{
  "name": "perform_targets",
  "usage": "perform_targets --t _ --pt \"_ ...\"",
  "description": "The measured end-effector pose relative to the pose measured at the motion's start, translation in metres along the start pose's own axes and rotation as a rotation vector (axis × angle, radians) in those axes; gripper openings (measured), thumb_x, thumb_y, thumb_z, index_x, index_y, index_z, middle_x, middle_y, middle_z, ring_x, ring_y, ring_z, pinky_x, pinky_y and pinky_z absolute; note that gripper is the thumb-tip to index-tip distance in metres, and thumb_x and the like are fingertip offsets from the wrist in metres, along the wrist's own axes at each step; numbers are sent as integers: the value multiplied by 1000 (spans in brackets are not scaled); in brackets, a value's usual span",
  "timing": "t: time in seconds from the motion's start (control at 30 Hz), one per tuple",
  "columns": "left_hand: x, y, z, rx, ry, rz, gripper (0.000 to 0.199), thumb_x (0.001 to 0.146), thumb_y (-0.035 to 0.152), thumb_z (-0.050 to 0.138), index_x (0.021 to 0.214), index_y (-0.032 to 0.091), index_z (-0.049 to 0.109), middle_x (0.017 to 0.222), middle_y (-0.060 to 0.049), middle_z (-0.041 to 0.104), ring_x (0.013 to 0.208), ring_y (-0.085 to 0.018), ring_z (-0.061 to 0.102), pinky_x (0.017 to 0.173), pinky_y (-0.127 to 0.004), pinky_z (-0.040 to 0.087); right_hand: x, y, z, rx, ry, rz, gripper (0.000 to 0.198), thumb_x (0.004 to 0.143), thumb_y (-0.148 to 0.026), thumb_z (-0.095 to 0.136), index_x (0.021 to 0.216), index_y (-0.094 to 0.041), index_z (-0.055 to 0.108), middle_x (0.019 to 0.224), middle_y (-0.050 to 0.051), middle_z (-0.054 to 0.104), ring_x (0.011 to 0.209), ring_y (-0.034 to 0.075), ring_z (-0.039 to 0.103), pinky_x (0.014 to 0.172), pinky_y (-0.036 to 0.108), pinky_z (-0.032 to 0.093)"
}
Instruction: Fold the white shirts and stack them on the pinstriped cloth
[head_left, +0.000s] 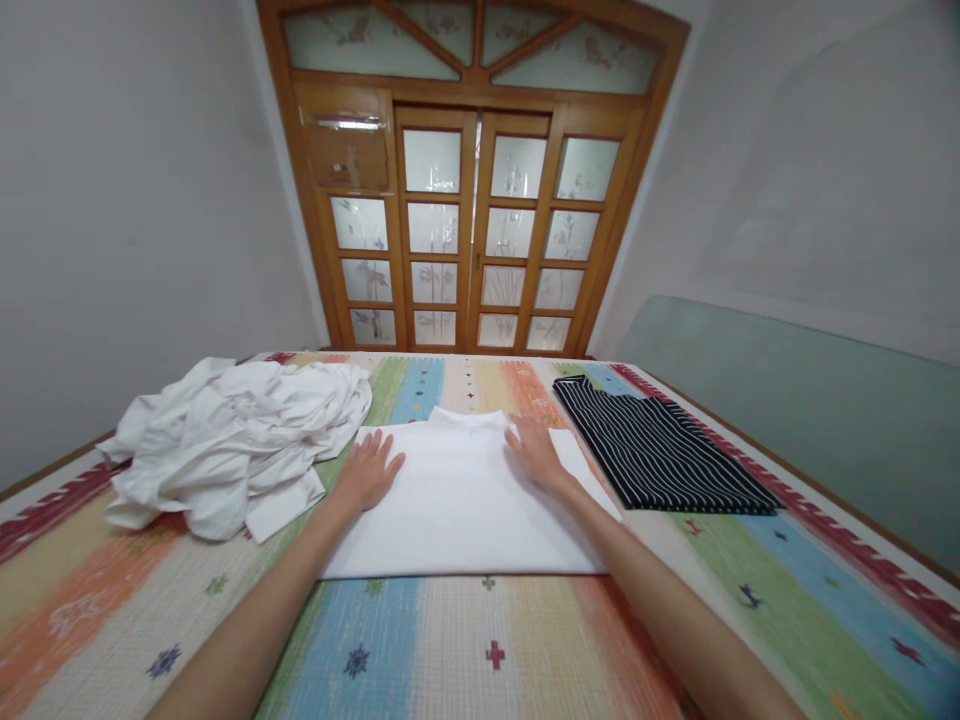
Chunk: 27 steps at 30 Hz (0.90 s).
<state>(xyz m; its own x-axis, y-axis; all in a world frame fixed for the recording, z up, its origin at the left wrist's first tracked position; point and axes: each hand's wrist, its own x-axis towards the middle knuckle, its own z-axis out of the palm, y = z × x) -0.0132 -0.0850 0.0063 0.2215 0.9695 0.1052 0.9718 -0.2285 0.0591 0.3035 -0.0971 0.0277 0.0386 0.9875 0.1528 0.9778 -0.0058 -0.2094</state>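
A white shirt (457, 510) lies folded into a flat, wide shape in front of me, its collar end pointing away. My left hand (369, 470) rests on its upper left corner, palm down with the fingers apart. On the upper right part of the shirt, near the collar, lies my right hand (534, 450), its fingers stretched out over the cloth. Neither hand grips anything. The underside of the shirt is hidden.
A crumpled heap of white clothes (240, 440) lies to the left. On the right is a folded black garment with white stripes (660, 445). Everything lies on a colourful striped bedspread (450, 650). Beyond stand wooden doors with glass panes (471, 230); a pale green headboard-like panel (810, 400) runs along the right.
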Motion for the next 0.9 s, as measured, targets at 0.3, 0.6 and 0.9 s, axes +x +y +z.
perform_targets --t 0.3,0.6,0.9 --pt "-6 4 -2 -2 21 14 62 98 47 24 146 9 38 156 -20 30 145 -32 26 116 -50 26 40 -83 23 -9 -248 -214 62 100 -46 20 155 -16 22 163 10 9 149 28 3 118 45 5" --pt "-12 16 -7 16 1 132 62 97 51 26 145 14 40 154 -17 34 145 -35 24 115 -62 17 56 -84 36 -16 -244 -76 59 101 -40 13 156 -19 19 163 8 13 149 27 10 118 44 8" --pt "-64 114 -13 -288 -118 670 64 97 57 23 153 25 25 157 -9 32 147 -29 21 118 -57 15 58 -83 37 -6 -230 -41 58 101 -41 13 156 -22 20 163 7 15 149 27 11 118 45 7"
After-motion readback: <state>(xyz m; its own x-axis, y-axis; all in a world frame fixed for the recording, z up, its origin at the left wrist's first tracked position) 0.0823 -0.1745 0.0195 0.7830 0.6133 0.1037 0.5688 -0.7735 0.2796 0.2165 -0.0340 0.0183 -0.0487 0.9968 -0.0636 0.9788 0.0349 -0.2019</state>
